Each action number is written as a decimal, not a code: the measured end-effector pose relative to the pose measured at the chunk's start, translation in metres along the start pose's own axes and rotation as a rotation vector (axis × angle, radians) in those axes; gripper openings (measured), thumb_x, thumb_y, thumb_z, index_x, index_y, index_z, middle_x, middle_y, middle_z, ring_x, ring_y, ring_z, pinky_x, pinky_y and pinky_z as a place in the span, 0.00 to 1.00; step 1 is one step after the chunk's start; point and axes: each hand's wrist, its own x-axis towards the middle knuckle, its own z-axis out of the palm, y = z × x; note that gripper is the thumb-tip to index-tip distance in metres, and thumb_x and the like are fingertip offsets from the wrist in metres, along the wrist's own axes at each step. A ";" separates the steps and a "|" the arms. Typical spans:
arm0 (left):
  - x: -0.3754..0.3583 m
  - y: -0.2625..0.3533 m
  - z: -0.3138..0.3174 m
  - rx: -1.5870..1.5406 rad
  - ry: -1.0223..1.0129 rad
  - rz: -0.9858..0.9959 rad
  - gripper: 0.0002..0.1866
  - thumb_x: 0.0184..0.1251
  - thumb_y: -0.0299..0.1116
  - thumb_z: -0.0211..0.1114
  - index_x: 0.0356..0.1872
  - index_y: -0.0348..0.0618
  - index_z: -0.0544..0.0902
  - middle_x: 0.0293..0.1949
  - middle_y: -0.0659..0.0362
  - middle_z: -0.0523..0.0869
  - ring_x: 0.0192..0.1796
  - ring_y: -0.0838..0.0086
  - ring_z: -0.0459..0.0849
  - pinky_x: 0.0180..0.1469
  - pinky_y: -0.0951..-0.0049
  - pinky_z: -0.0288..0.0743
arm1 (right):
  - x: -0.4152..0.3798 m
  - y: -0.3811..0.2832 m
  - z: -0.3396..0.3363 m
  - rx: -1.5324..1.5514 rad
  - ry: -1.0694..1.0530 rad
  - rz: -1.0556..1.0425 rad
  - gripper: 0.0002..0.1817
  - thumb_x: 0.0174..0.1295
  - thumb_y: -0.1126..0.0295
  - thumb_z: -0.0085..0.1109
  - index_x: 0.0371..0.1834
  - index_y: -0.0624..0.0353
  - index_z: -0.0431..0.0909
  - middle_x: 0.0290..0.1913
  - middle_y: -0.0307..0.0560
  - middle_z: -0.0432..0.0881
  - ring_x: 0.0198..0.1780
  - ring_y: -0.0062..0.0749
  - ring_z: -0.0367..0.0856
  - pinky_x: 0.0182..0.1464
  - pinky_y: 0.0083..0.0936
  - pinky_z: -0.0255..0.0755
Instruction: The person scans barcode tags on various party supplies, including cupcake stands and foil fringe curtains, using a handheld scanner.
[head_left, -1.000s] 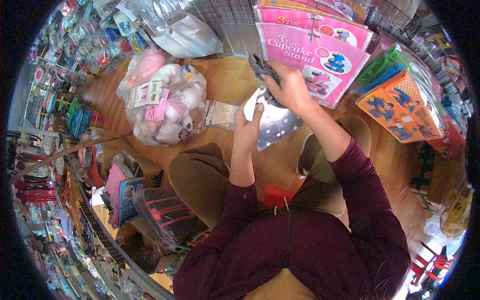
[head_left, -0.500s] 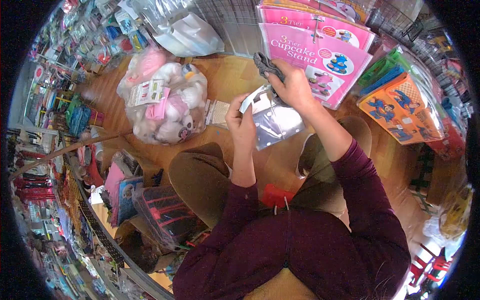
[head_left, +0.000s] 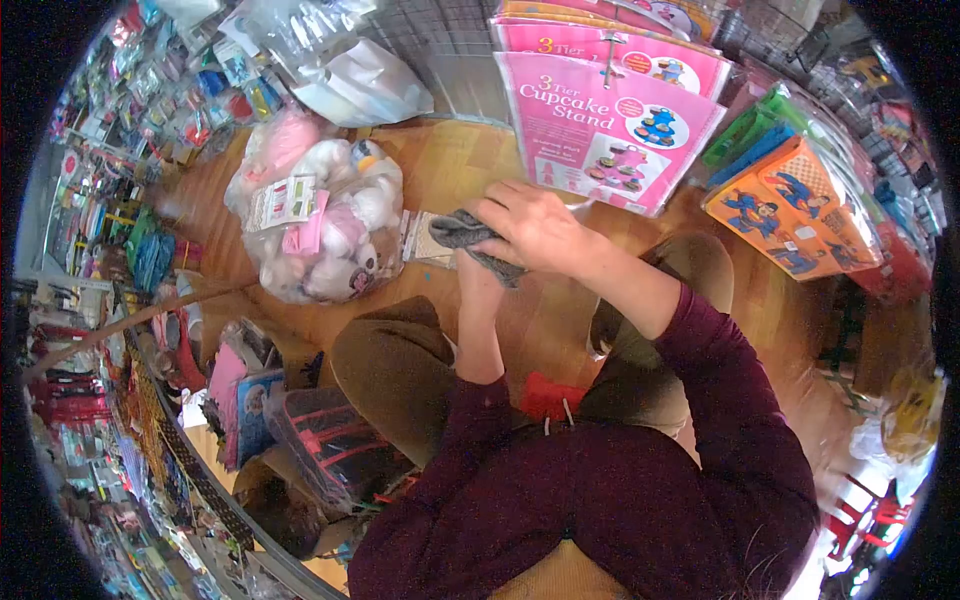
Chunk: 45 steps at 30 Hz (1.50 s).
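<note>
My right hand (head_left: 537, 228) is closed around a bunched dark grey cloth (head_left: 460, 230), its back turned up towards me. Directly beneath it is my left hand (head_left: 482, 285); only the wrist side shows, and its fingers are hidden behind the cloth and the right hand. A small pale edge of plastic (head_left: 580, 209) peeks out beyond my right hand; the rest of that item is covered. Just left of the cloth, a flat beige packet (head_left: 416, 240) lies on the wooden floor.
A clear bag of plush toys (head_left: 325, 215) sits on the floor to the left. Pink cupcake stand packs (head_left: 570, 120) hang ahead, with orange cartoon-printed bags (head_left: 790, 215) to their right. A white plastic bag (head_left: 365, 85) is at the back. Crowded racks of goods surround my crossed legs.
My right hand, with the grey cloth, has moved left and nearer, over my left hand. The clear dotted packet seen in my left hand earlier is now almost wholly hidden.
</note>
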 end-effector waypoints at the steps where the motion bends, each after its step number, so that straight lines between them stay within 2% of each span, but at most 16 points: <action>1: -0.003 0.001 -0.002 -0.012 -0.011 0.007 0.13 0.57 0.29 0.56 0.43 0.38 0.73 0.40 0.60 0.76 0.41 0.77 0.74 0.41 0.74 0.69 | -0.003 0.001 0.002 -0.014 0.004 0.009 0.22 0.44 0.60 0.61 0.41 0.59 0.71 0.34 0.50 0.74 0.38 0.43 0.74 0.38 0.33 0.70; 3: 0.000 0.000 -0.001 -0.300 0.040 -0.095 0.13 0.57 0.29 0.54 0.44 0.38 0.73 0.41 0.57 0.77 0.42 0.73 0.76 0.42 0.73 0.69 | -0.004 0.005 0.001 -0.058 0.070 0.074 0.20 0.45 0.56 0.60 0.36 0.58 0.71 0.29 0.47 0.73 0.32 0.40 0.75 0.31 0.32 0.71; 9: -0.001 0.005 -0.017 -0.078 0.075 0.001 0.14 0.58 0.25 0.49 0.45 0.34 0.72 0.42 0.57 0.76 0.44 0.74 0.73 0.46 0.73 0.69 | -0.005 0.007 -0.006 -0.168 0.124 0.027 0.22 0.46 0.49 0.59 0.28 0.57 0.69 0.19 0.46 0.73 0.20 0.40 0.75 0.19 0.33 0.68; 14: 0.010 0.037 -0.022 0.002 0.095 -0.001 0.07 0.54 0.21 0.47 0.25 0.29 0.73 0.18 0.61 0.72 0.24 0.82 0.67 0.24 0.77 0.63 | -0.009 0.012 -0.025 -0.034 0.154 0.044 0.18 0.46 0.57 0.62 0.29 0.59 0.71 0.20 0.51 0.74 0.20 0.48 0.74 0.20 0.36 0.68; 17: 0.007 0.009 -0.015 -0.278 0.069 -0.061 0.07 0.54 0.21 0.47 0.22 0.29 0.72 0.16 0.62 0.70 0.23 0.83 0.66 0.23 0.75 0.61 | -0.013 0.009 -0.036 0.010 0.036 0.180 0.23 0.48 0.51 0.60 0.37 0.59 0.74 0.26 0.54 0.78 0.27 0.49 0.77 0.28 0.39 0.72; 19: 0.015 0.025 -0.023 -0.129 0.020 -0.016 0.08 0.56 0.22 0.48 0.20 0.31 0.71 0.16 0.63 0.69 0.22 0.82 0.65 0.23 0.75 0.61 | -0.023 0.017 -0.038 -0.018 0.085 0.215 0.23 0.48 0.52 0.60 0.38 0.60 0.74 0.27 0.55 0.78 0.28 0.50 0.77 0.29 0.39 0.72; 22: 0.025 0.031 -0.033 -0.090 0.230 0.081 0.11 0.60 0.25 0.49 0.19 0.32 0.71 0.16 0.62 0.70 0.22 0.81 0.66 0.24 0.76 0.61 | -0.047 0.039 -0.045 -0.069 0.177 0.390 0.21 0.47 0.57 0.62 0.39 0.61 0.74 0.27 0.56 0.78 0.29 0.50 0.77 0.31 0.36 0.72; 25: 0.037 0.040 -0.047 -0.303 0.445 -0.079 0.12 0.64 0.28 0.49 0.21 0.33 0.73 0.18 0.61 0.73 0.23 0.81 0.68 0.27 0.79 0.63 | -0.068 0.043 -0.066 0.034 0.259 0.569 0.19 0.47 0.65 0.61 0.41 0.63 0.73 0.30 0.56 0.77 0.34 0.47 0.77 0.36 0.32 0.71; 27: 0.039 0.042 -0.041 -0.250 0.388 -0.026 0.13 0.65 0.29 0.48 0.23 0.32 0.73 0.20 0.60 0.74 0.23 0.82 0.70 0.28 0.79 0.65 | -0.068 0.036 -0.074 0.178 0.289 0.611 0.19 0.46 0.69 0.60 0.42 0.64 0.72 0.33 0.56 0.77 0.37 0.45 0.77 0.40 0.29 0.70; 29: 0.045 0.052 -0.027 -0.368 0.362 -0.057 0.14 0.66 0.31 0.47 0.24 0.32 0.73 0.21 0.60 0.76 0.25 0.82 0.71 0.29 0.80 0.67 | -0.066 0.023 -0.074 0.364 0.430 0.433 0.20 0.45 0.75 0.58 0.45 0.66 0.70 0.40 0.54 0.74 0.44 0.39 0.74 0.47 0.26 0.66; 30: 0.050 0.057 -0.024 -0.395 0.350 -0.054 0.15 0.67 0.32 0.48 0.24 0.31 0.74 0.21 0.60 0.77 0.25 0.82 0.73 0.29 0.80 0.67 | -0.065 0.015 -0.076 0.511 0.361 0.498 0.22 0.49 0.77 0.58 0.50 0.67 0.68 0.45 0.46 0.72 0.49 0.25 0.68 0.53 0.21 0.61; 35: 0.083 0.098 -0.015 -0.358 0.287 0.087 0.13 0.67 0.32 0.49 0.28 0.33 0.75 0.23 0.60 0.77 0.26 0.81 0.75 0.28 0.80 0.70 | -0.041 -0.020 -0.093 0.760 0.318 0.518 0.24 0.55 0.69 0.60 0.52 0.69 0.65 0.46 0.44 0.72 0.50 0.23 0.65 0.53 0.22 0.61; 37: 0.092 0.110 -0.012 -0.329 0.289 0.113 0.13 0.67 0.32 0.49 0.27 0.33 0.75 0.22 0.62 0.76 0.24 0.83 0.73 0.27 0.82 0.67 | -0.037 -0.023 -0.099 0.534 0.383 0.587 0.24 0.54 0.71 0.60 0.51 0.70 0.65 0.46 0.45 0.74 0.49 0.22 0.67 0.51 0.21 0.63; 41: 0.104 0.131 -0.003 -0.514 0.167 0.131 0.15 0.66 0.34 0.51 0.22 0.33 0.73 0.20 0.63 0.76 0.23 0.84 0.72 0.26 0.82 0.66 | -0.031 -0.020 -0.109 0.857 0.485 0.673 0.18 0.49 0.71 0.65 0.42 0.68 0.74 0.34 0.44 0.80 0.36 0.21 0.76 0.40 0.22 0.71; 43: 0.109 0.132 -0.003 -0.323 0.012 0.212 0.13 0.66 0.34 0.51 0.26 0.34 0.74 0.21 0.64 0.76 0.25 0.84 0.72 0.29 0.82 0.66 | -0.031 -0.022 -0.116 0.908 0.506 0.714 0.12 0.49 0.74 0.64 0.36 0.67 0.77 0.31 0.44 0.81 0.32 0.21 0.77 0.38 0.21 0.73; 45: 0.109 0.165 -0.003 -0.490 -0.078 0.167 0.11 0.65 0.34 0.53 0.30 0.35 0.75 0.28 0.59 0.78 0.34 0.79 0.75 0.38 0.78 0.68 | -0.036 -0.016 -0.122 0.904 0.608 0.665 0.10 0.49 0.76 0.63 0.34 0.67 0.77 0.31 0.44 0.81 0.30 0.22 0.78 0.35 0.20 0.73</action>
